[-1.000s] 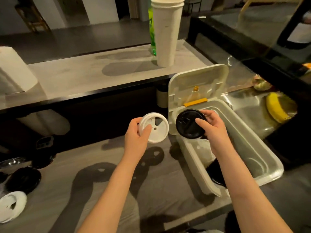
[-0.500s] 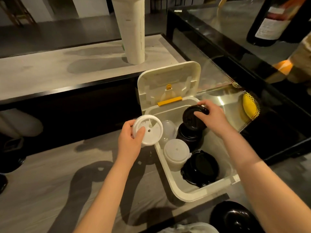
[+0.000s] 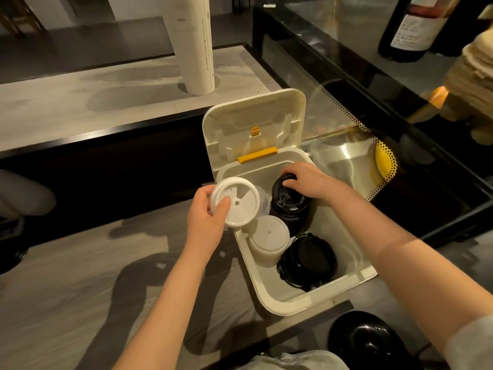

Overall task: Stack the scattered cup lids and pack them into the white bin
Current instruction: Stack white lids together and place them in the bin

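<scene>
A person's left hand [image 3: 205, 217] holds a white cup lid [image 3: 234, 201] over the left wall of the white bin [image 3: 280, 303]. The thumb is pressed flat on the lid's top face just short of the small centre hole, and the other fingers curl behind its left rim, so the lid is pinched between them and tilts up toward the camera. Its wedge-shaped drinking opening points away from the thumb, toward the bin.

The right hand [image 3: 306, 180] reaches into the far end of the bin and grips a black lid [image 3: 286, 198] that sits on top of a black stack [image 3: 290, 217]. The fingertips hook over the lid's far rim and the thumb lies along its upper right edge, with the fingers close together rather than spread. Most of the lid's face shows in front of the fingers.

Inside the bin, a stack of translucent white lids [image 3: 269, 237] stands just beside the black stack, against the left wall. A second pile of black lids [image 3: 306, 261] lies nearer the camera, touching the white one. The bin's hinged cover [image 3: 253, 121] stands open behind them, above a yellow latch [image 3: 257, 154].

The bin rests on a grey wooden worktop [image 3: 66, 289]. A tall column of paper cups [image 3: 192, 46] stands on the raised counter [image 3: 80, 102] beyond it. A dark bottle [image 3: 416, 25] stands on the glass case at right.
</scene>
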Demonstrator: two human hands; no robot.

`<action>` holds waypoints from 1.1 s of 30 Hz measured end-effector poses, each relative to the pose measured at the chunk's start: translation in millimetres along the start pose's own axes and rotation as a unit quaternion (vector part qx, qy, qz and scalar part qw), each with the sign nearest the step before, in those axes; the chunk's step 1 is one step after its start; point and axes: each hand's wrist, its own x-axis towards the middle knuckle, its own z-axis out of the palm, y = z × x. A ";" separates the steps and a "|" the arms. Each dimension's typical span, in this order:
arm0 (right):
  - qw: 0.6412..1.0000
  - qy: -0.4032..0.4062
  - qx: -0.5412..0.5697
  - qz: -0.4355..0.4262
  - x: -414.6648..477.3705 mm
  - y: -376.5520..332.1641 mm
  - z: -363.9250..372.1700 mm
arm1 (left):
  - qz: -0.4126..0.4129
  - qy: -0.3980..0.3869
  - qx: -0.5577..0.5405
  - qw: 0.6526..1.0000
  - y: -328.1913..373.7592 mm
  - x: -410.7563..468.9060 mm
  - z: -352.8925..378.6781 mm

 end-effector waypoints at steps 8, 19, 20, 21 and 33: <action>0.993 -0.037 -0.115 -0.007 10.5 5.3 14.9 | -0.008 0.000 -0.006 1.000 -1.3 1.0 2.6; 0.985 -0.128 -0.118 -0.012 -13.4 4.5 10.2 | -0.003 0.000 0.008 1.000 -1.3 3.6 3.2; 0.983 -0.113 -0.143 -0.017 -13.2 2.7 13.9 | -0.003 -0.001 0.011 1.000 -0.5 4.0 3.4; 0.980 -0.095 -0.172 -0.021 -14.1 0.6 17.9 | -0.003 -0.001 0.011 1.000 -0.1 4.5 3.7; 0.998 0.030 -0.014 -0.058 -34.3 -10.2 9.4 | -0.046 -0.008 0.044 0.998 11.4 19.8 12.2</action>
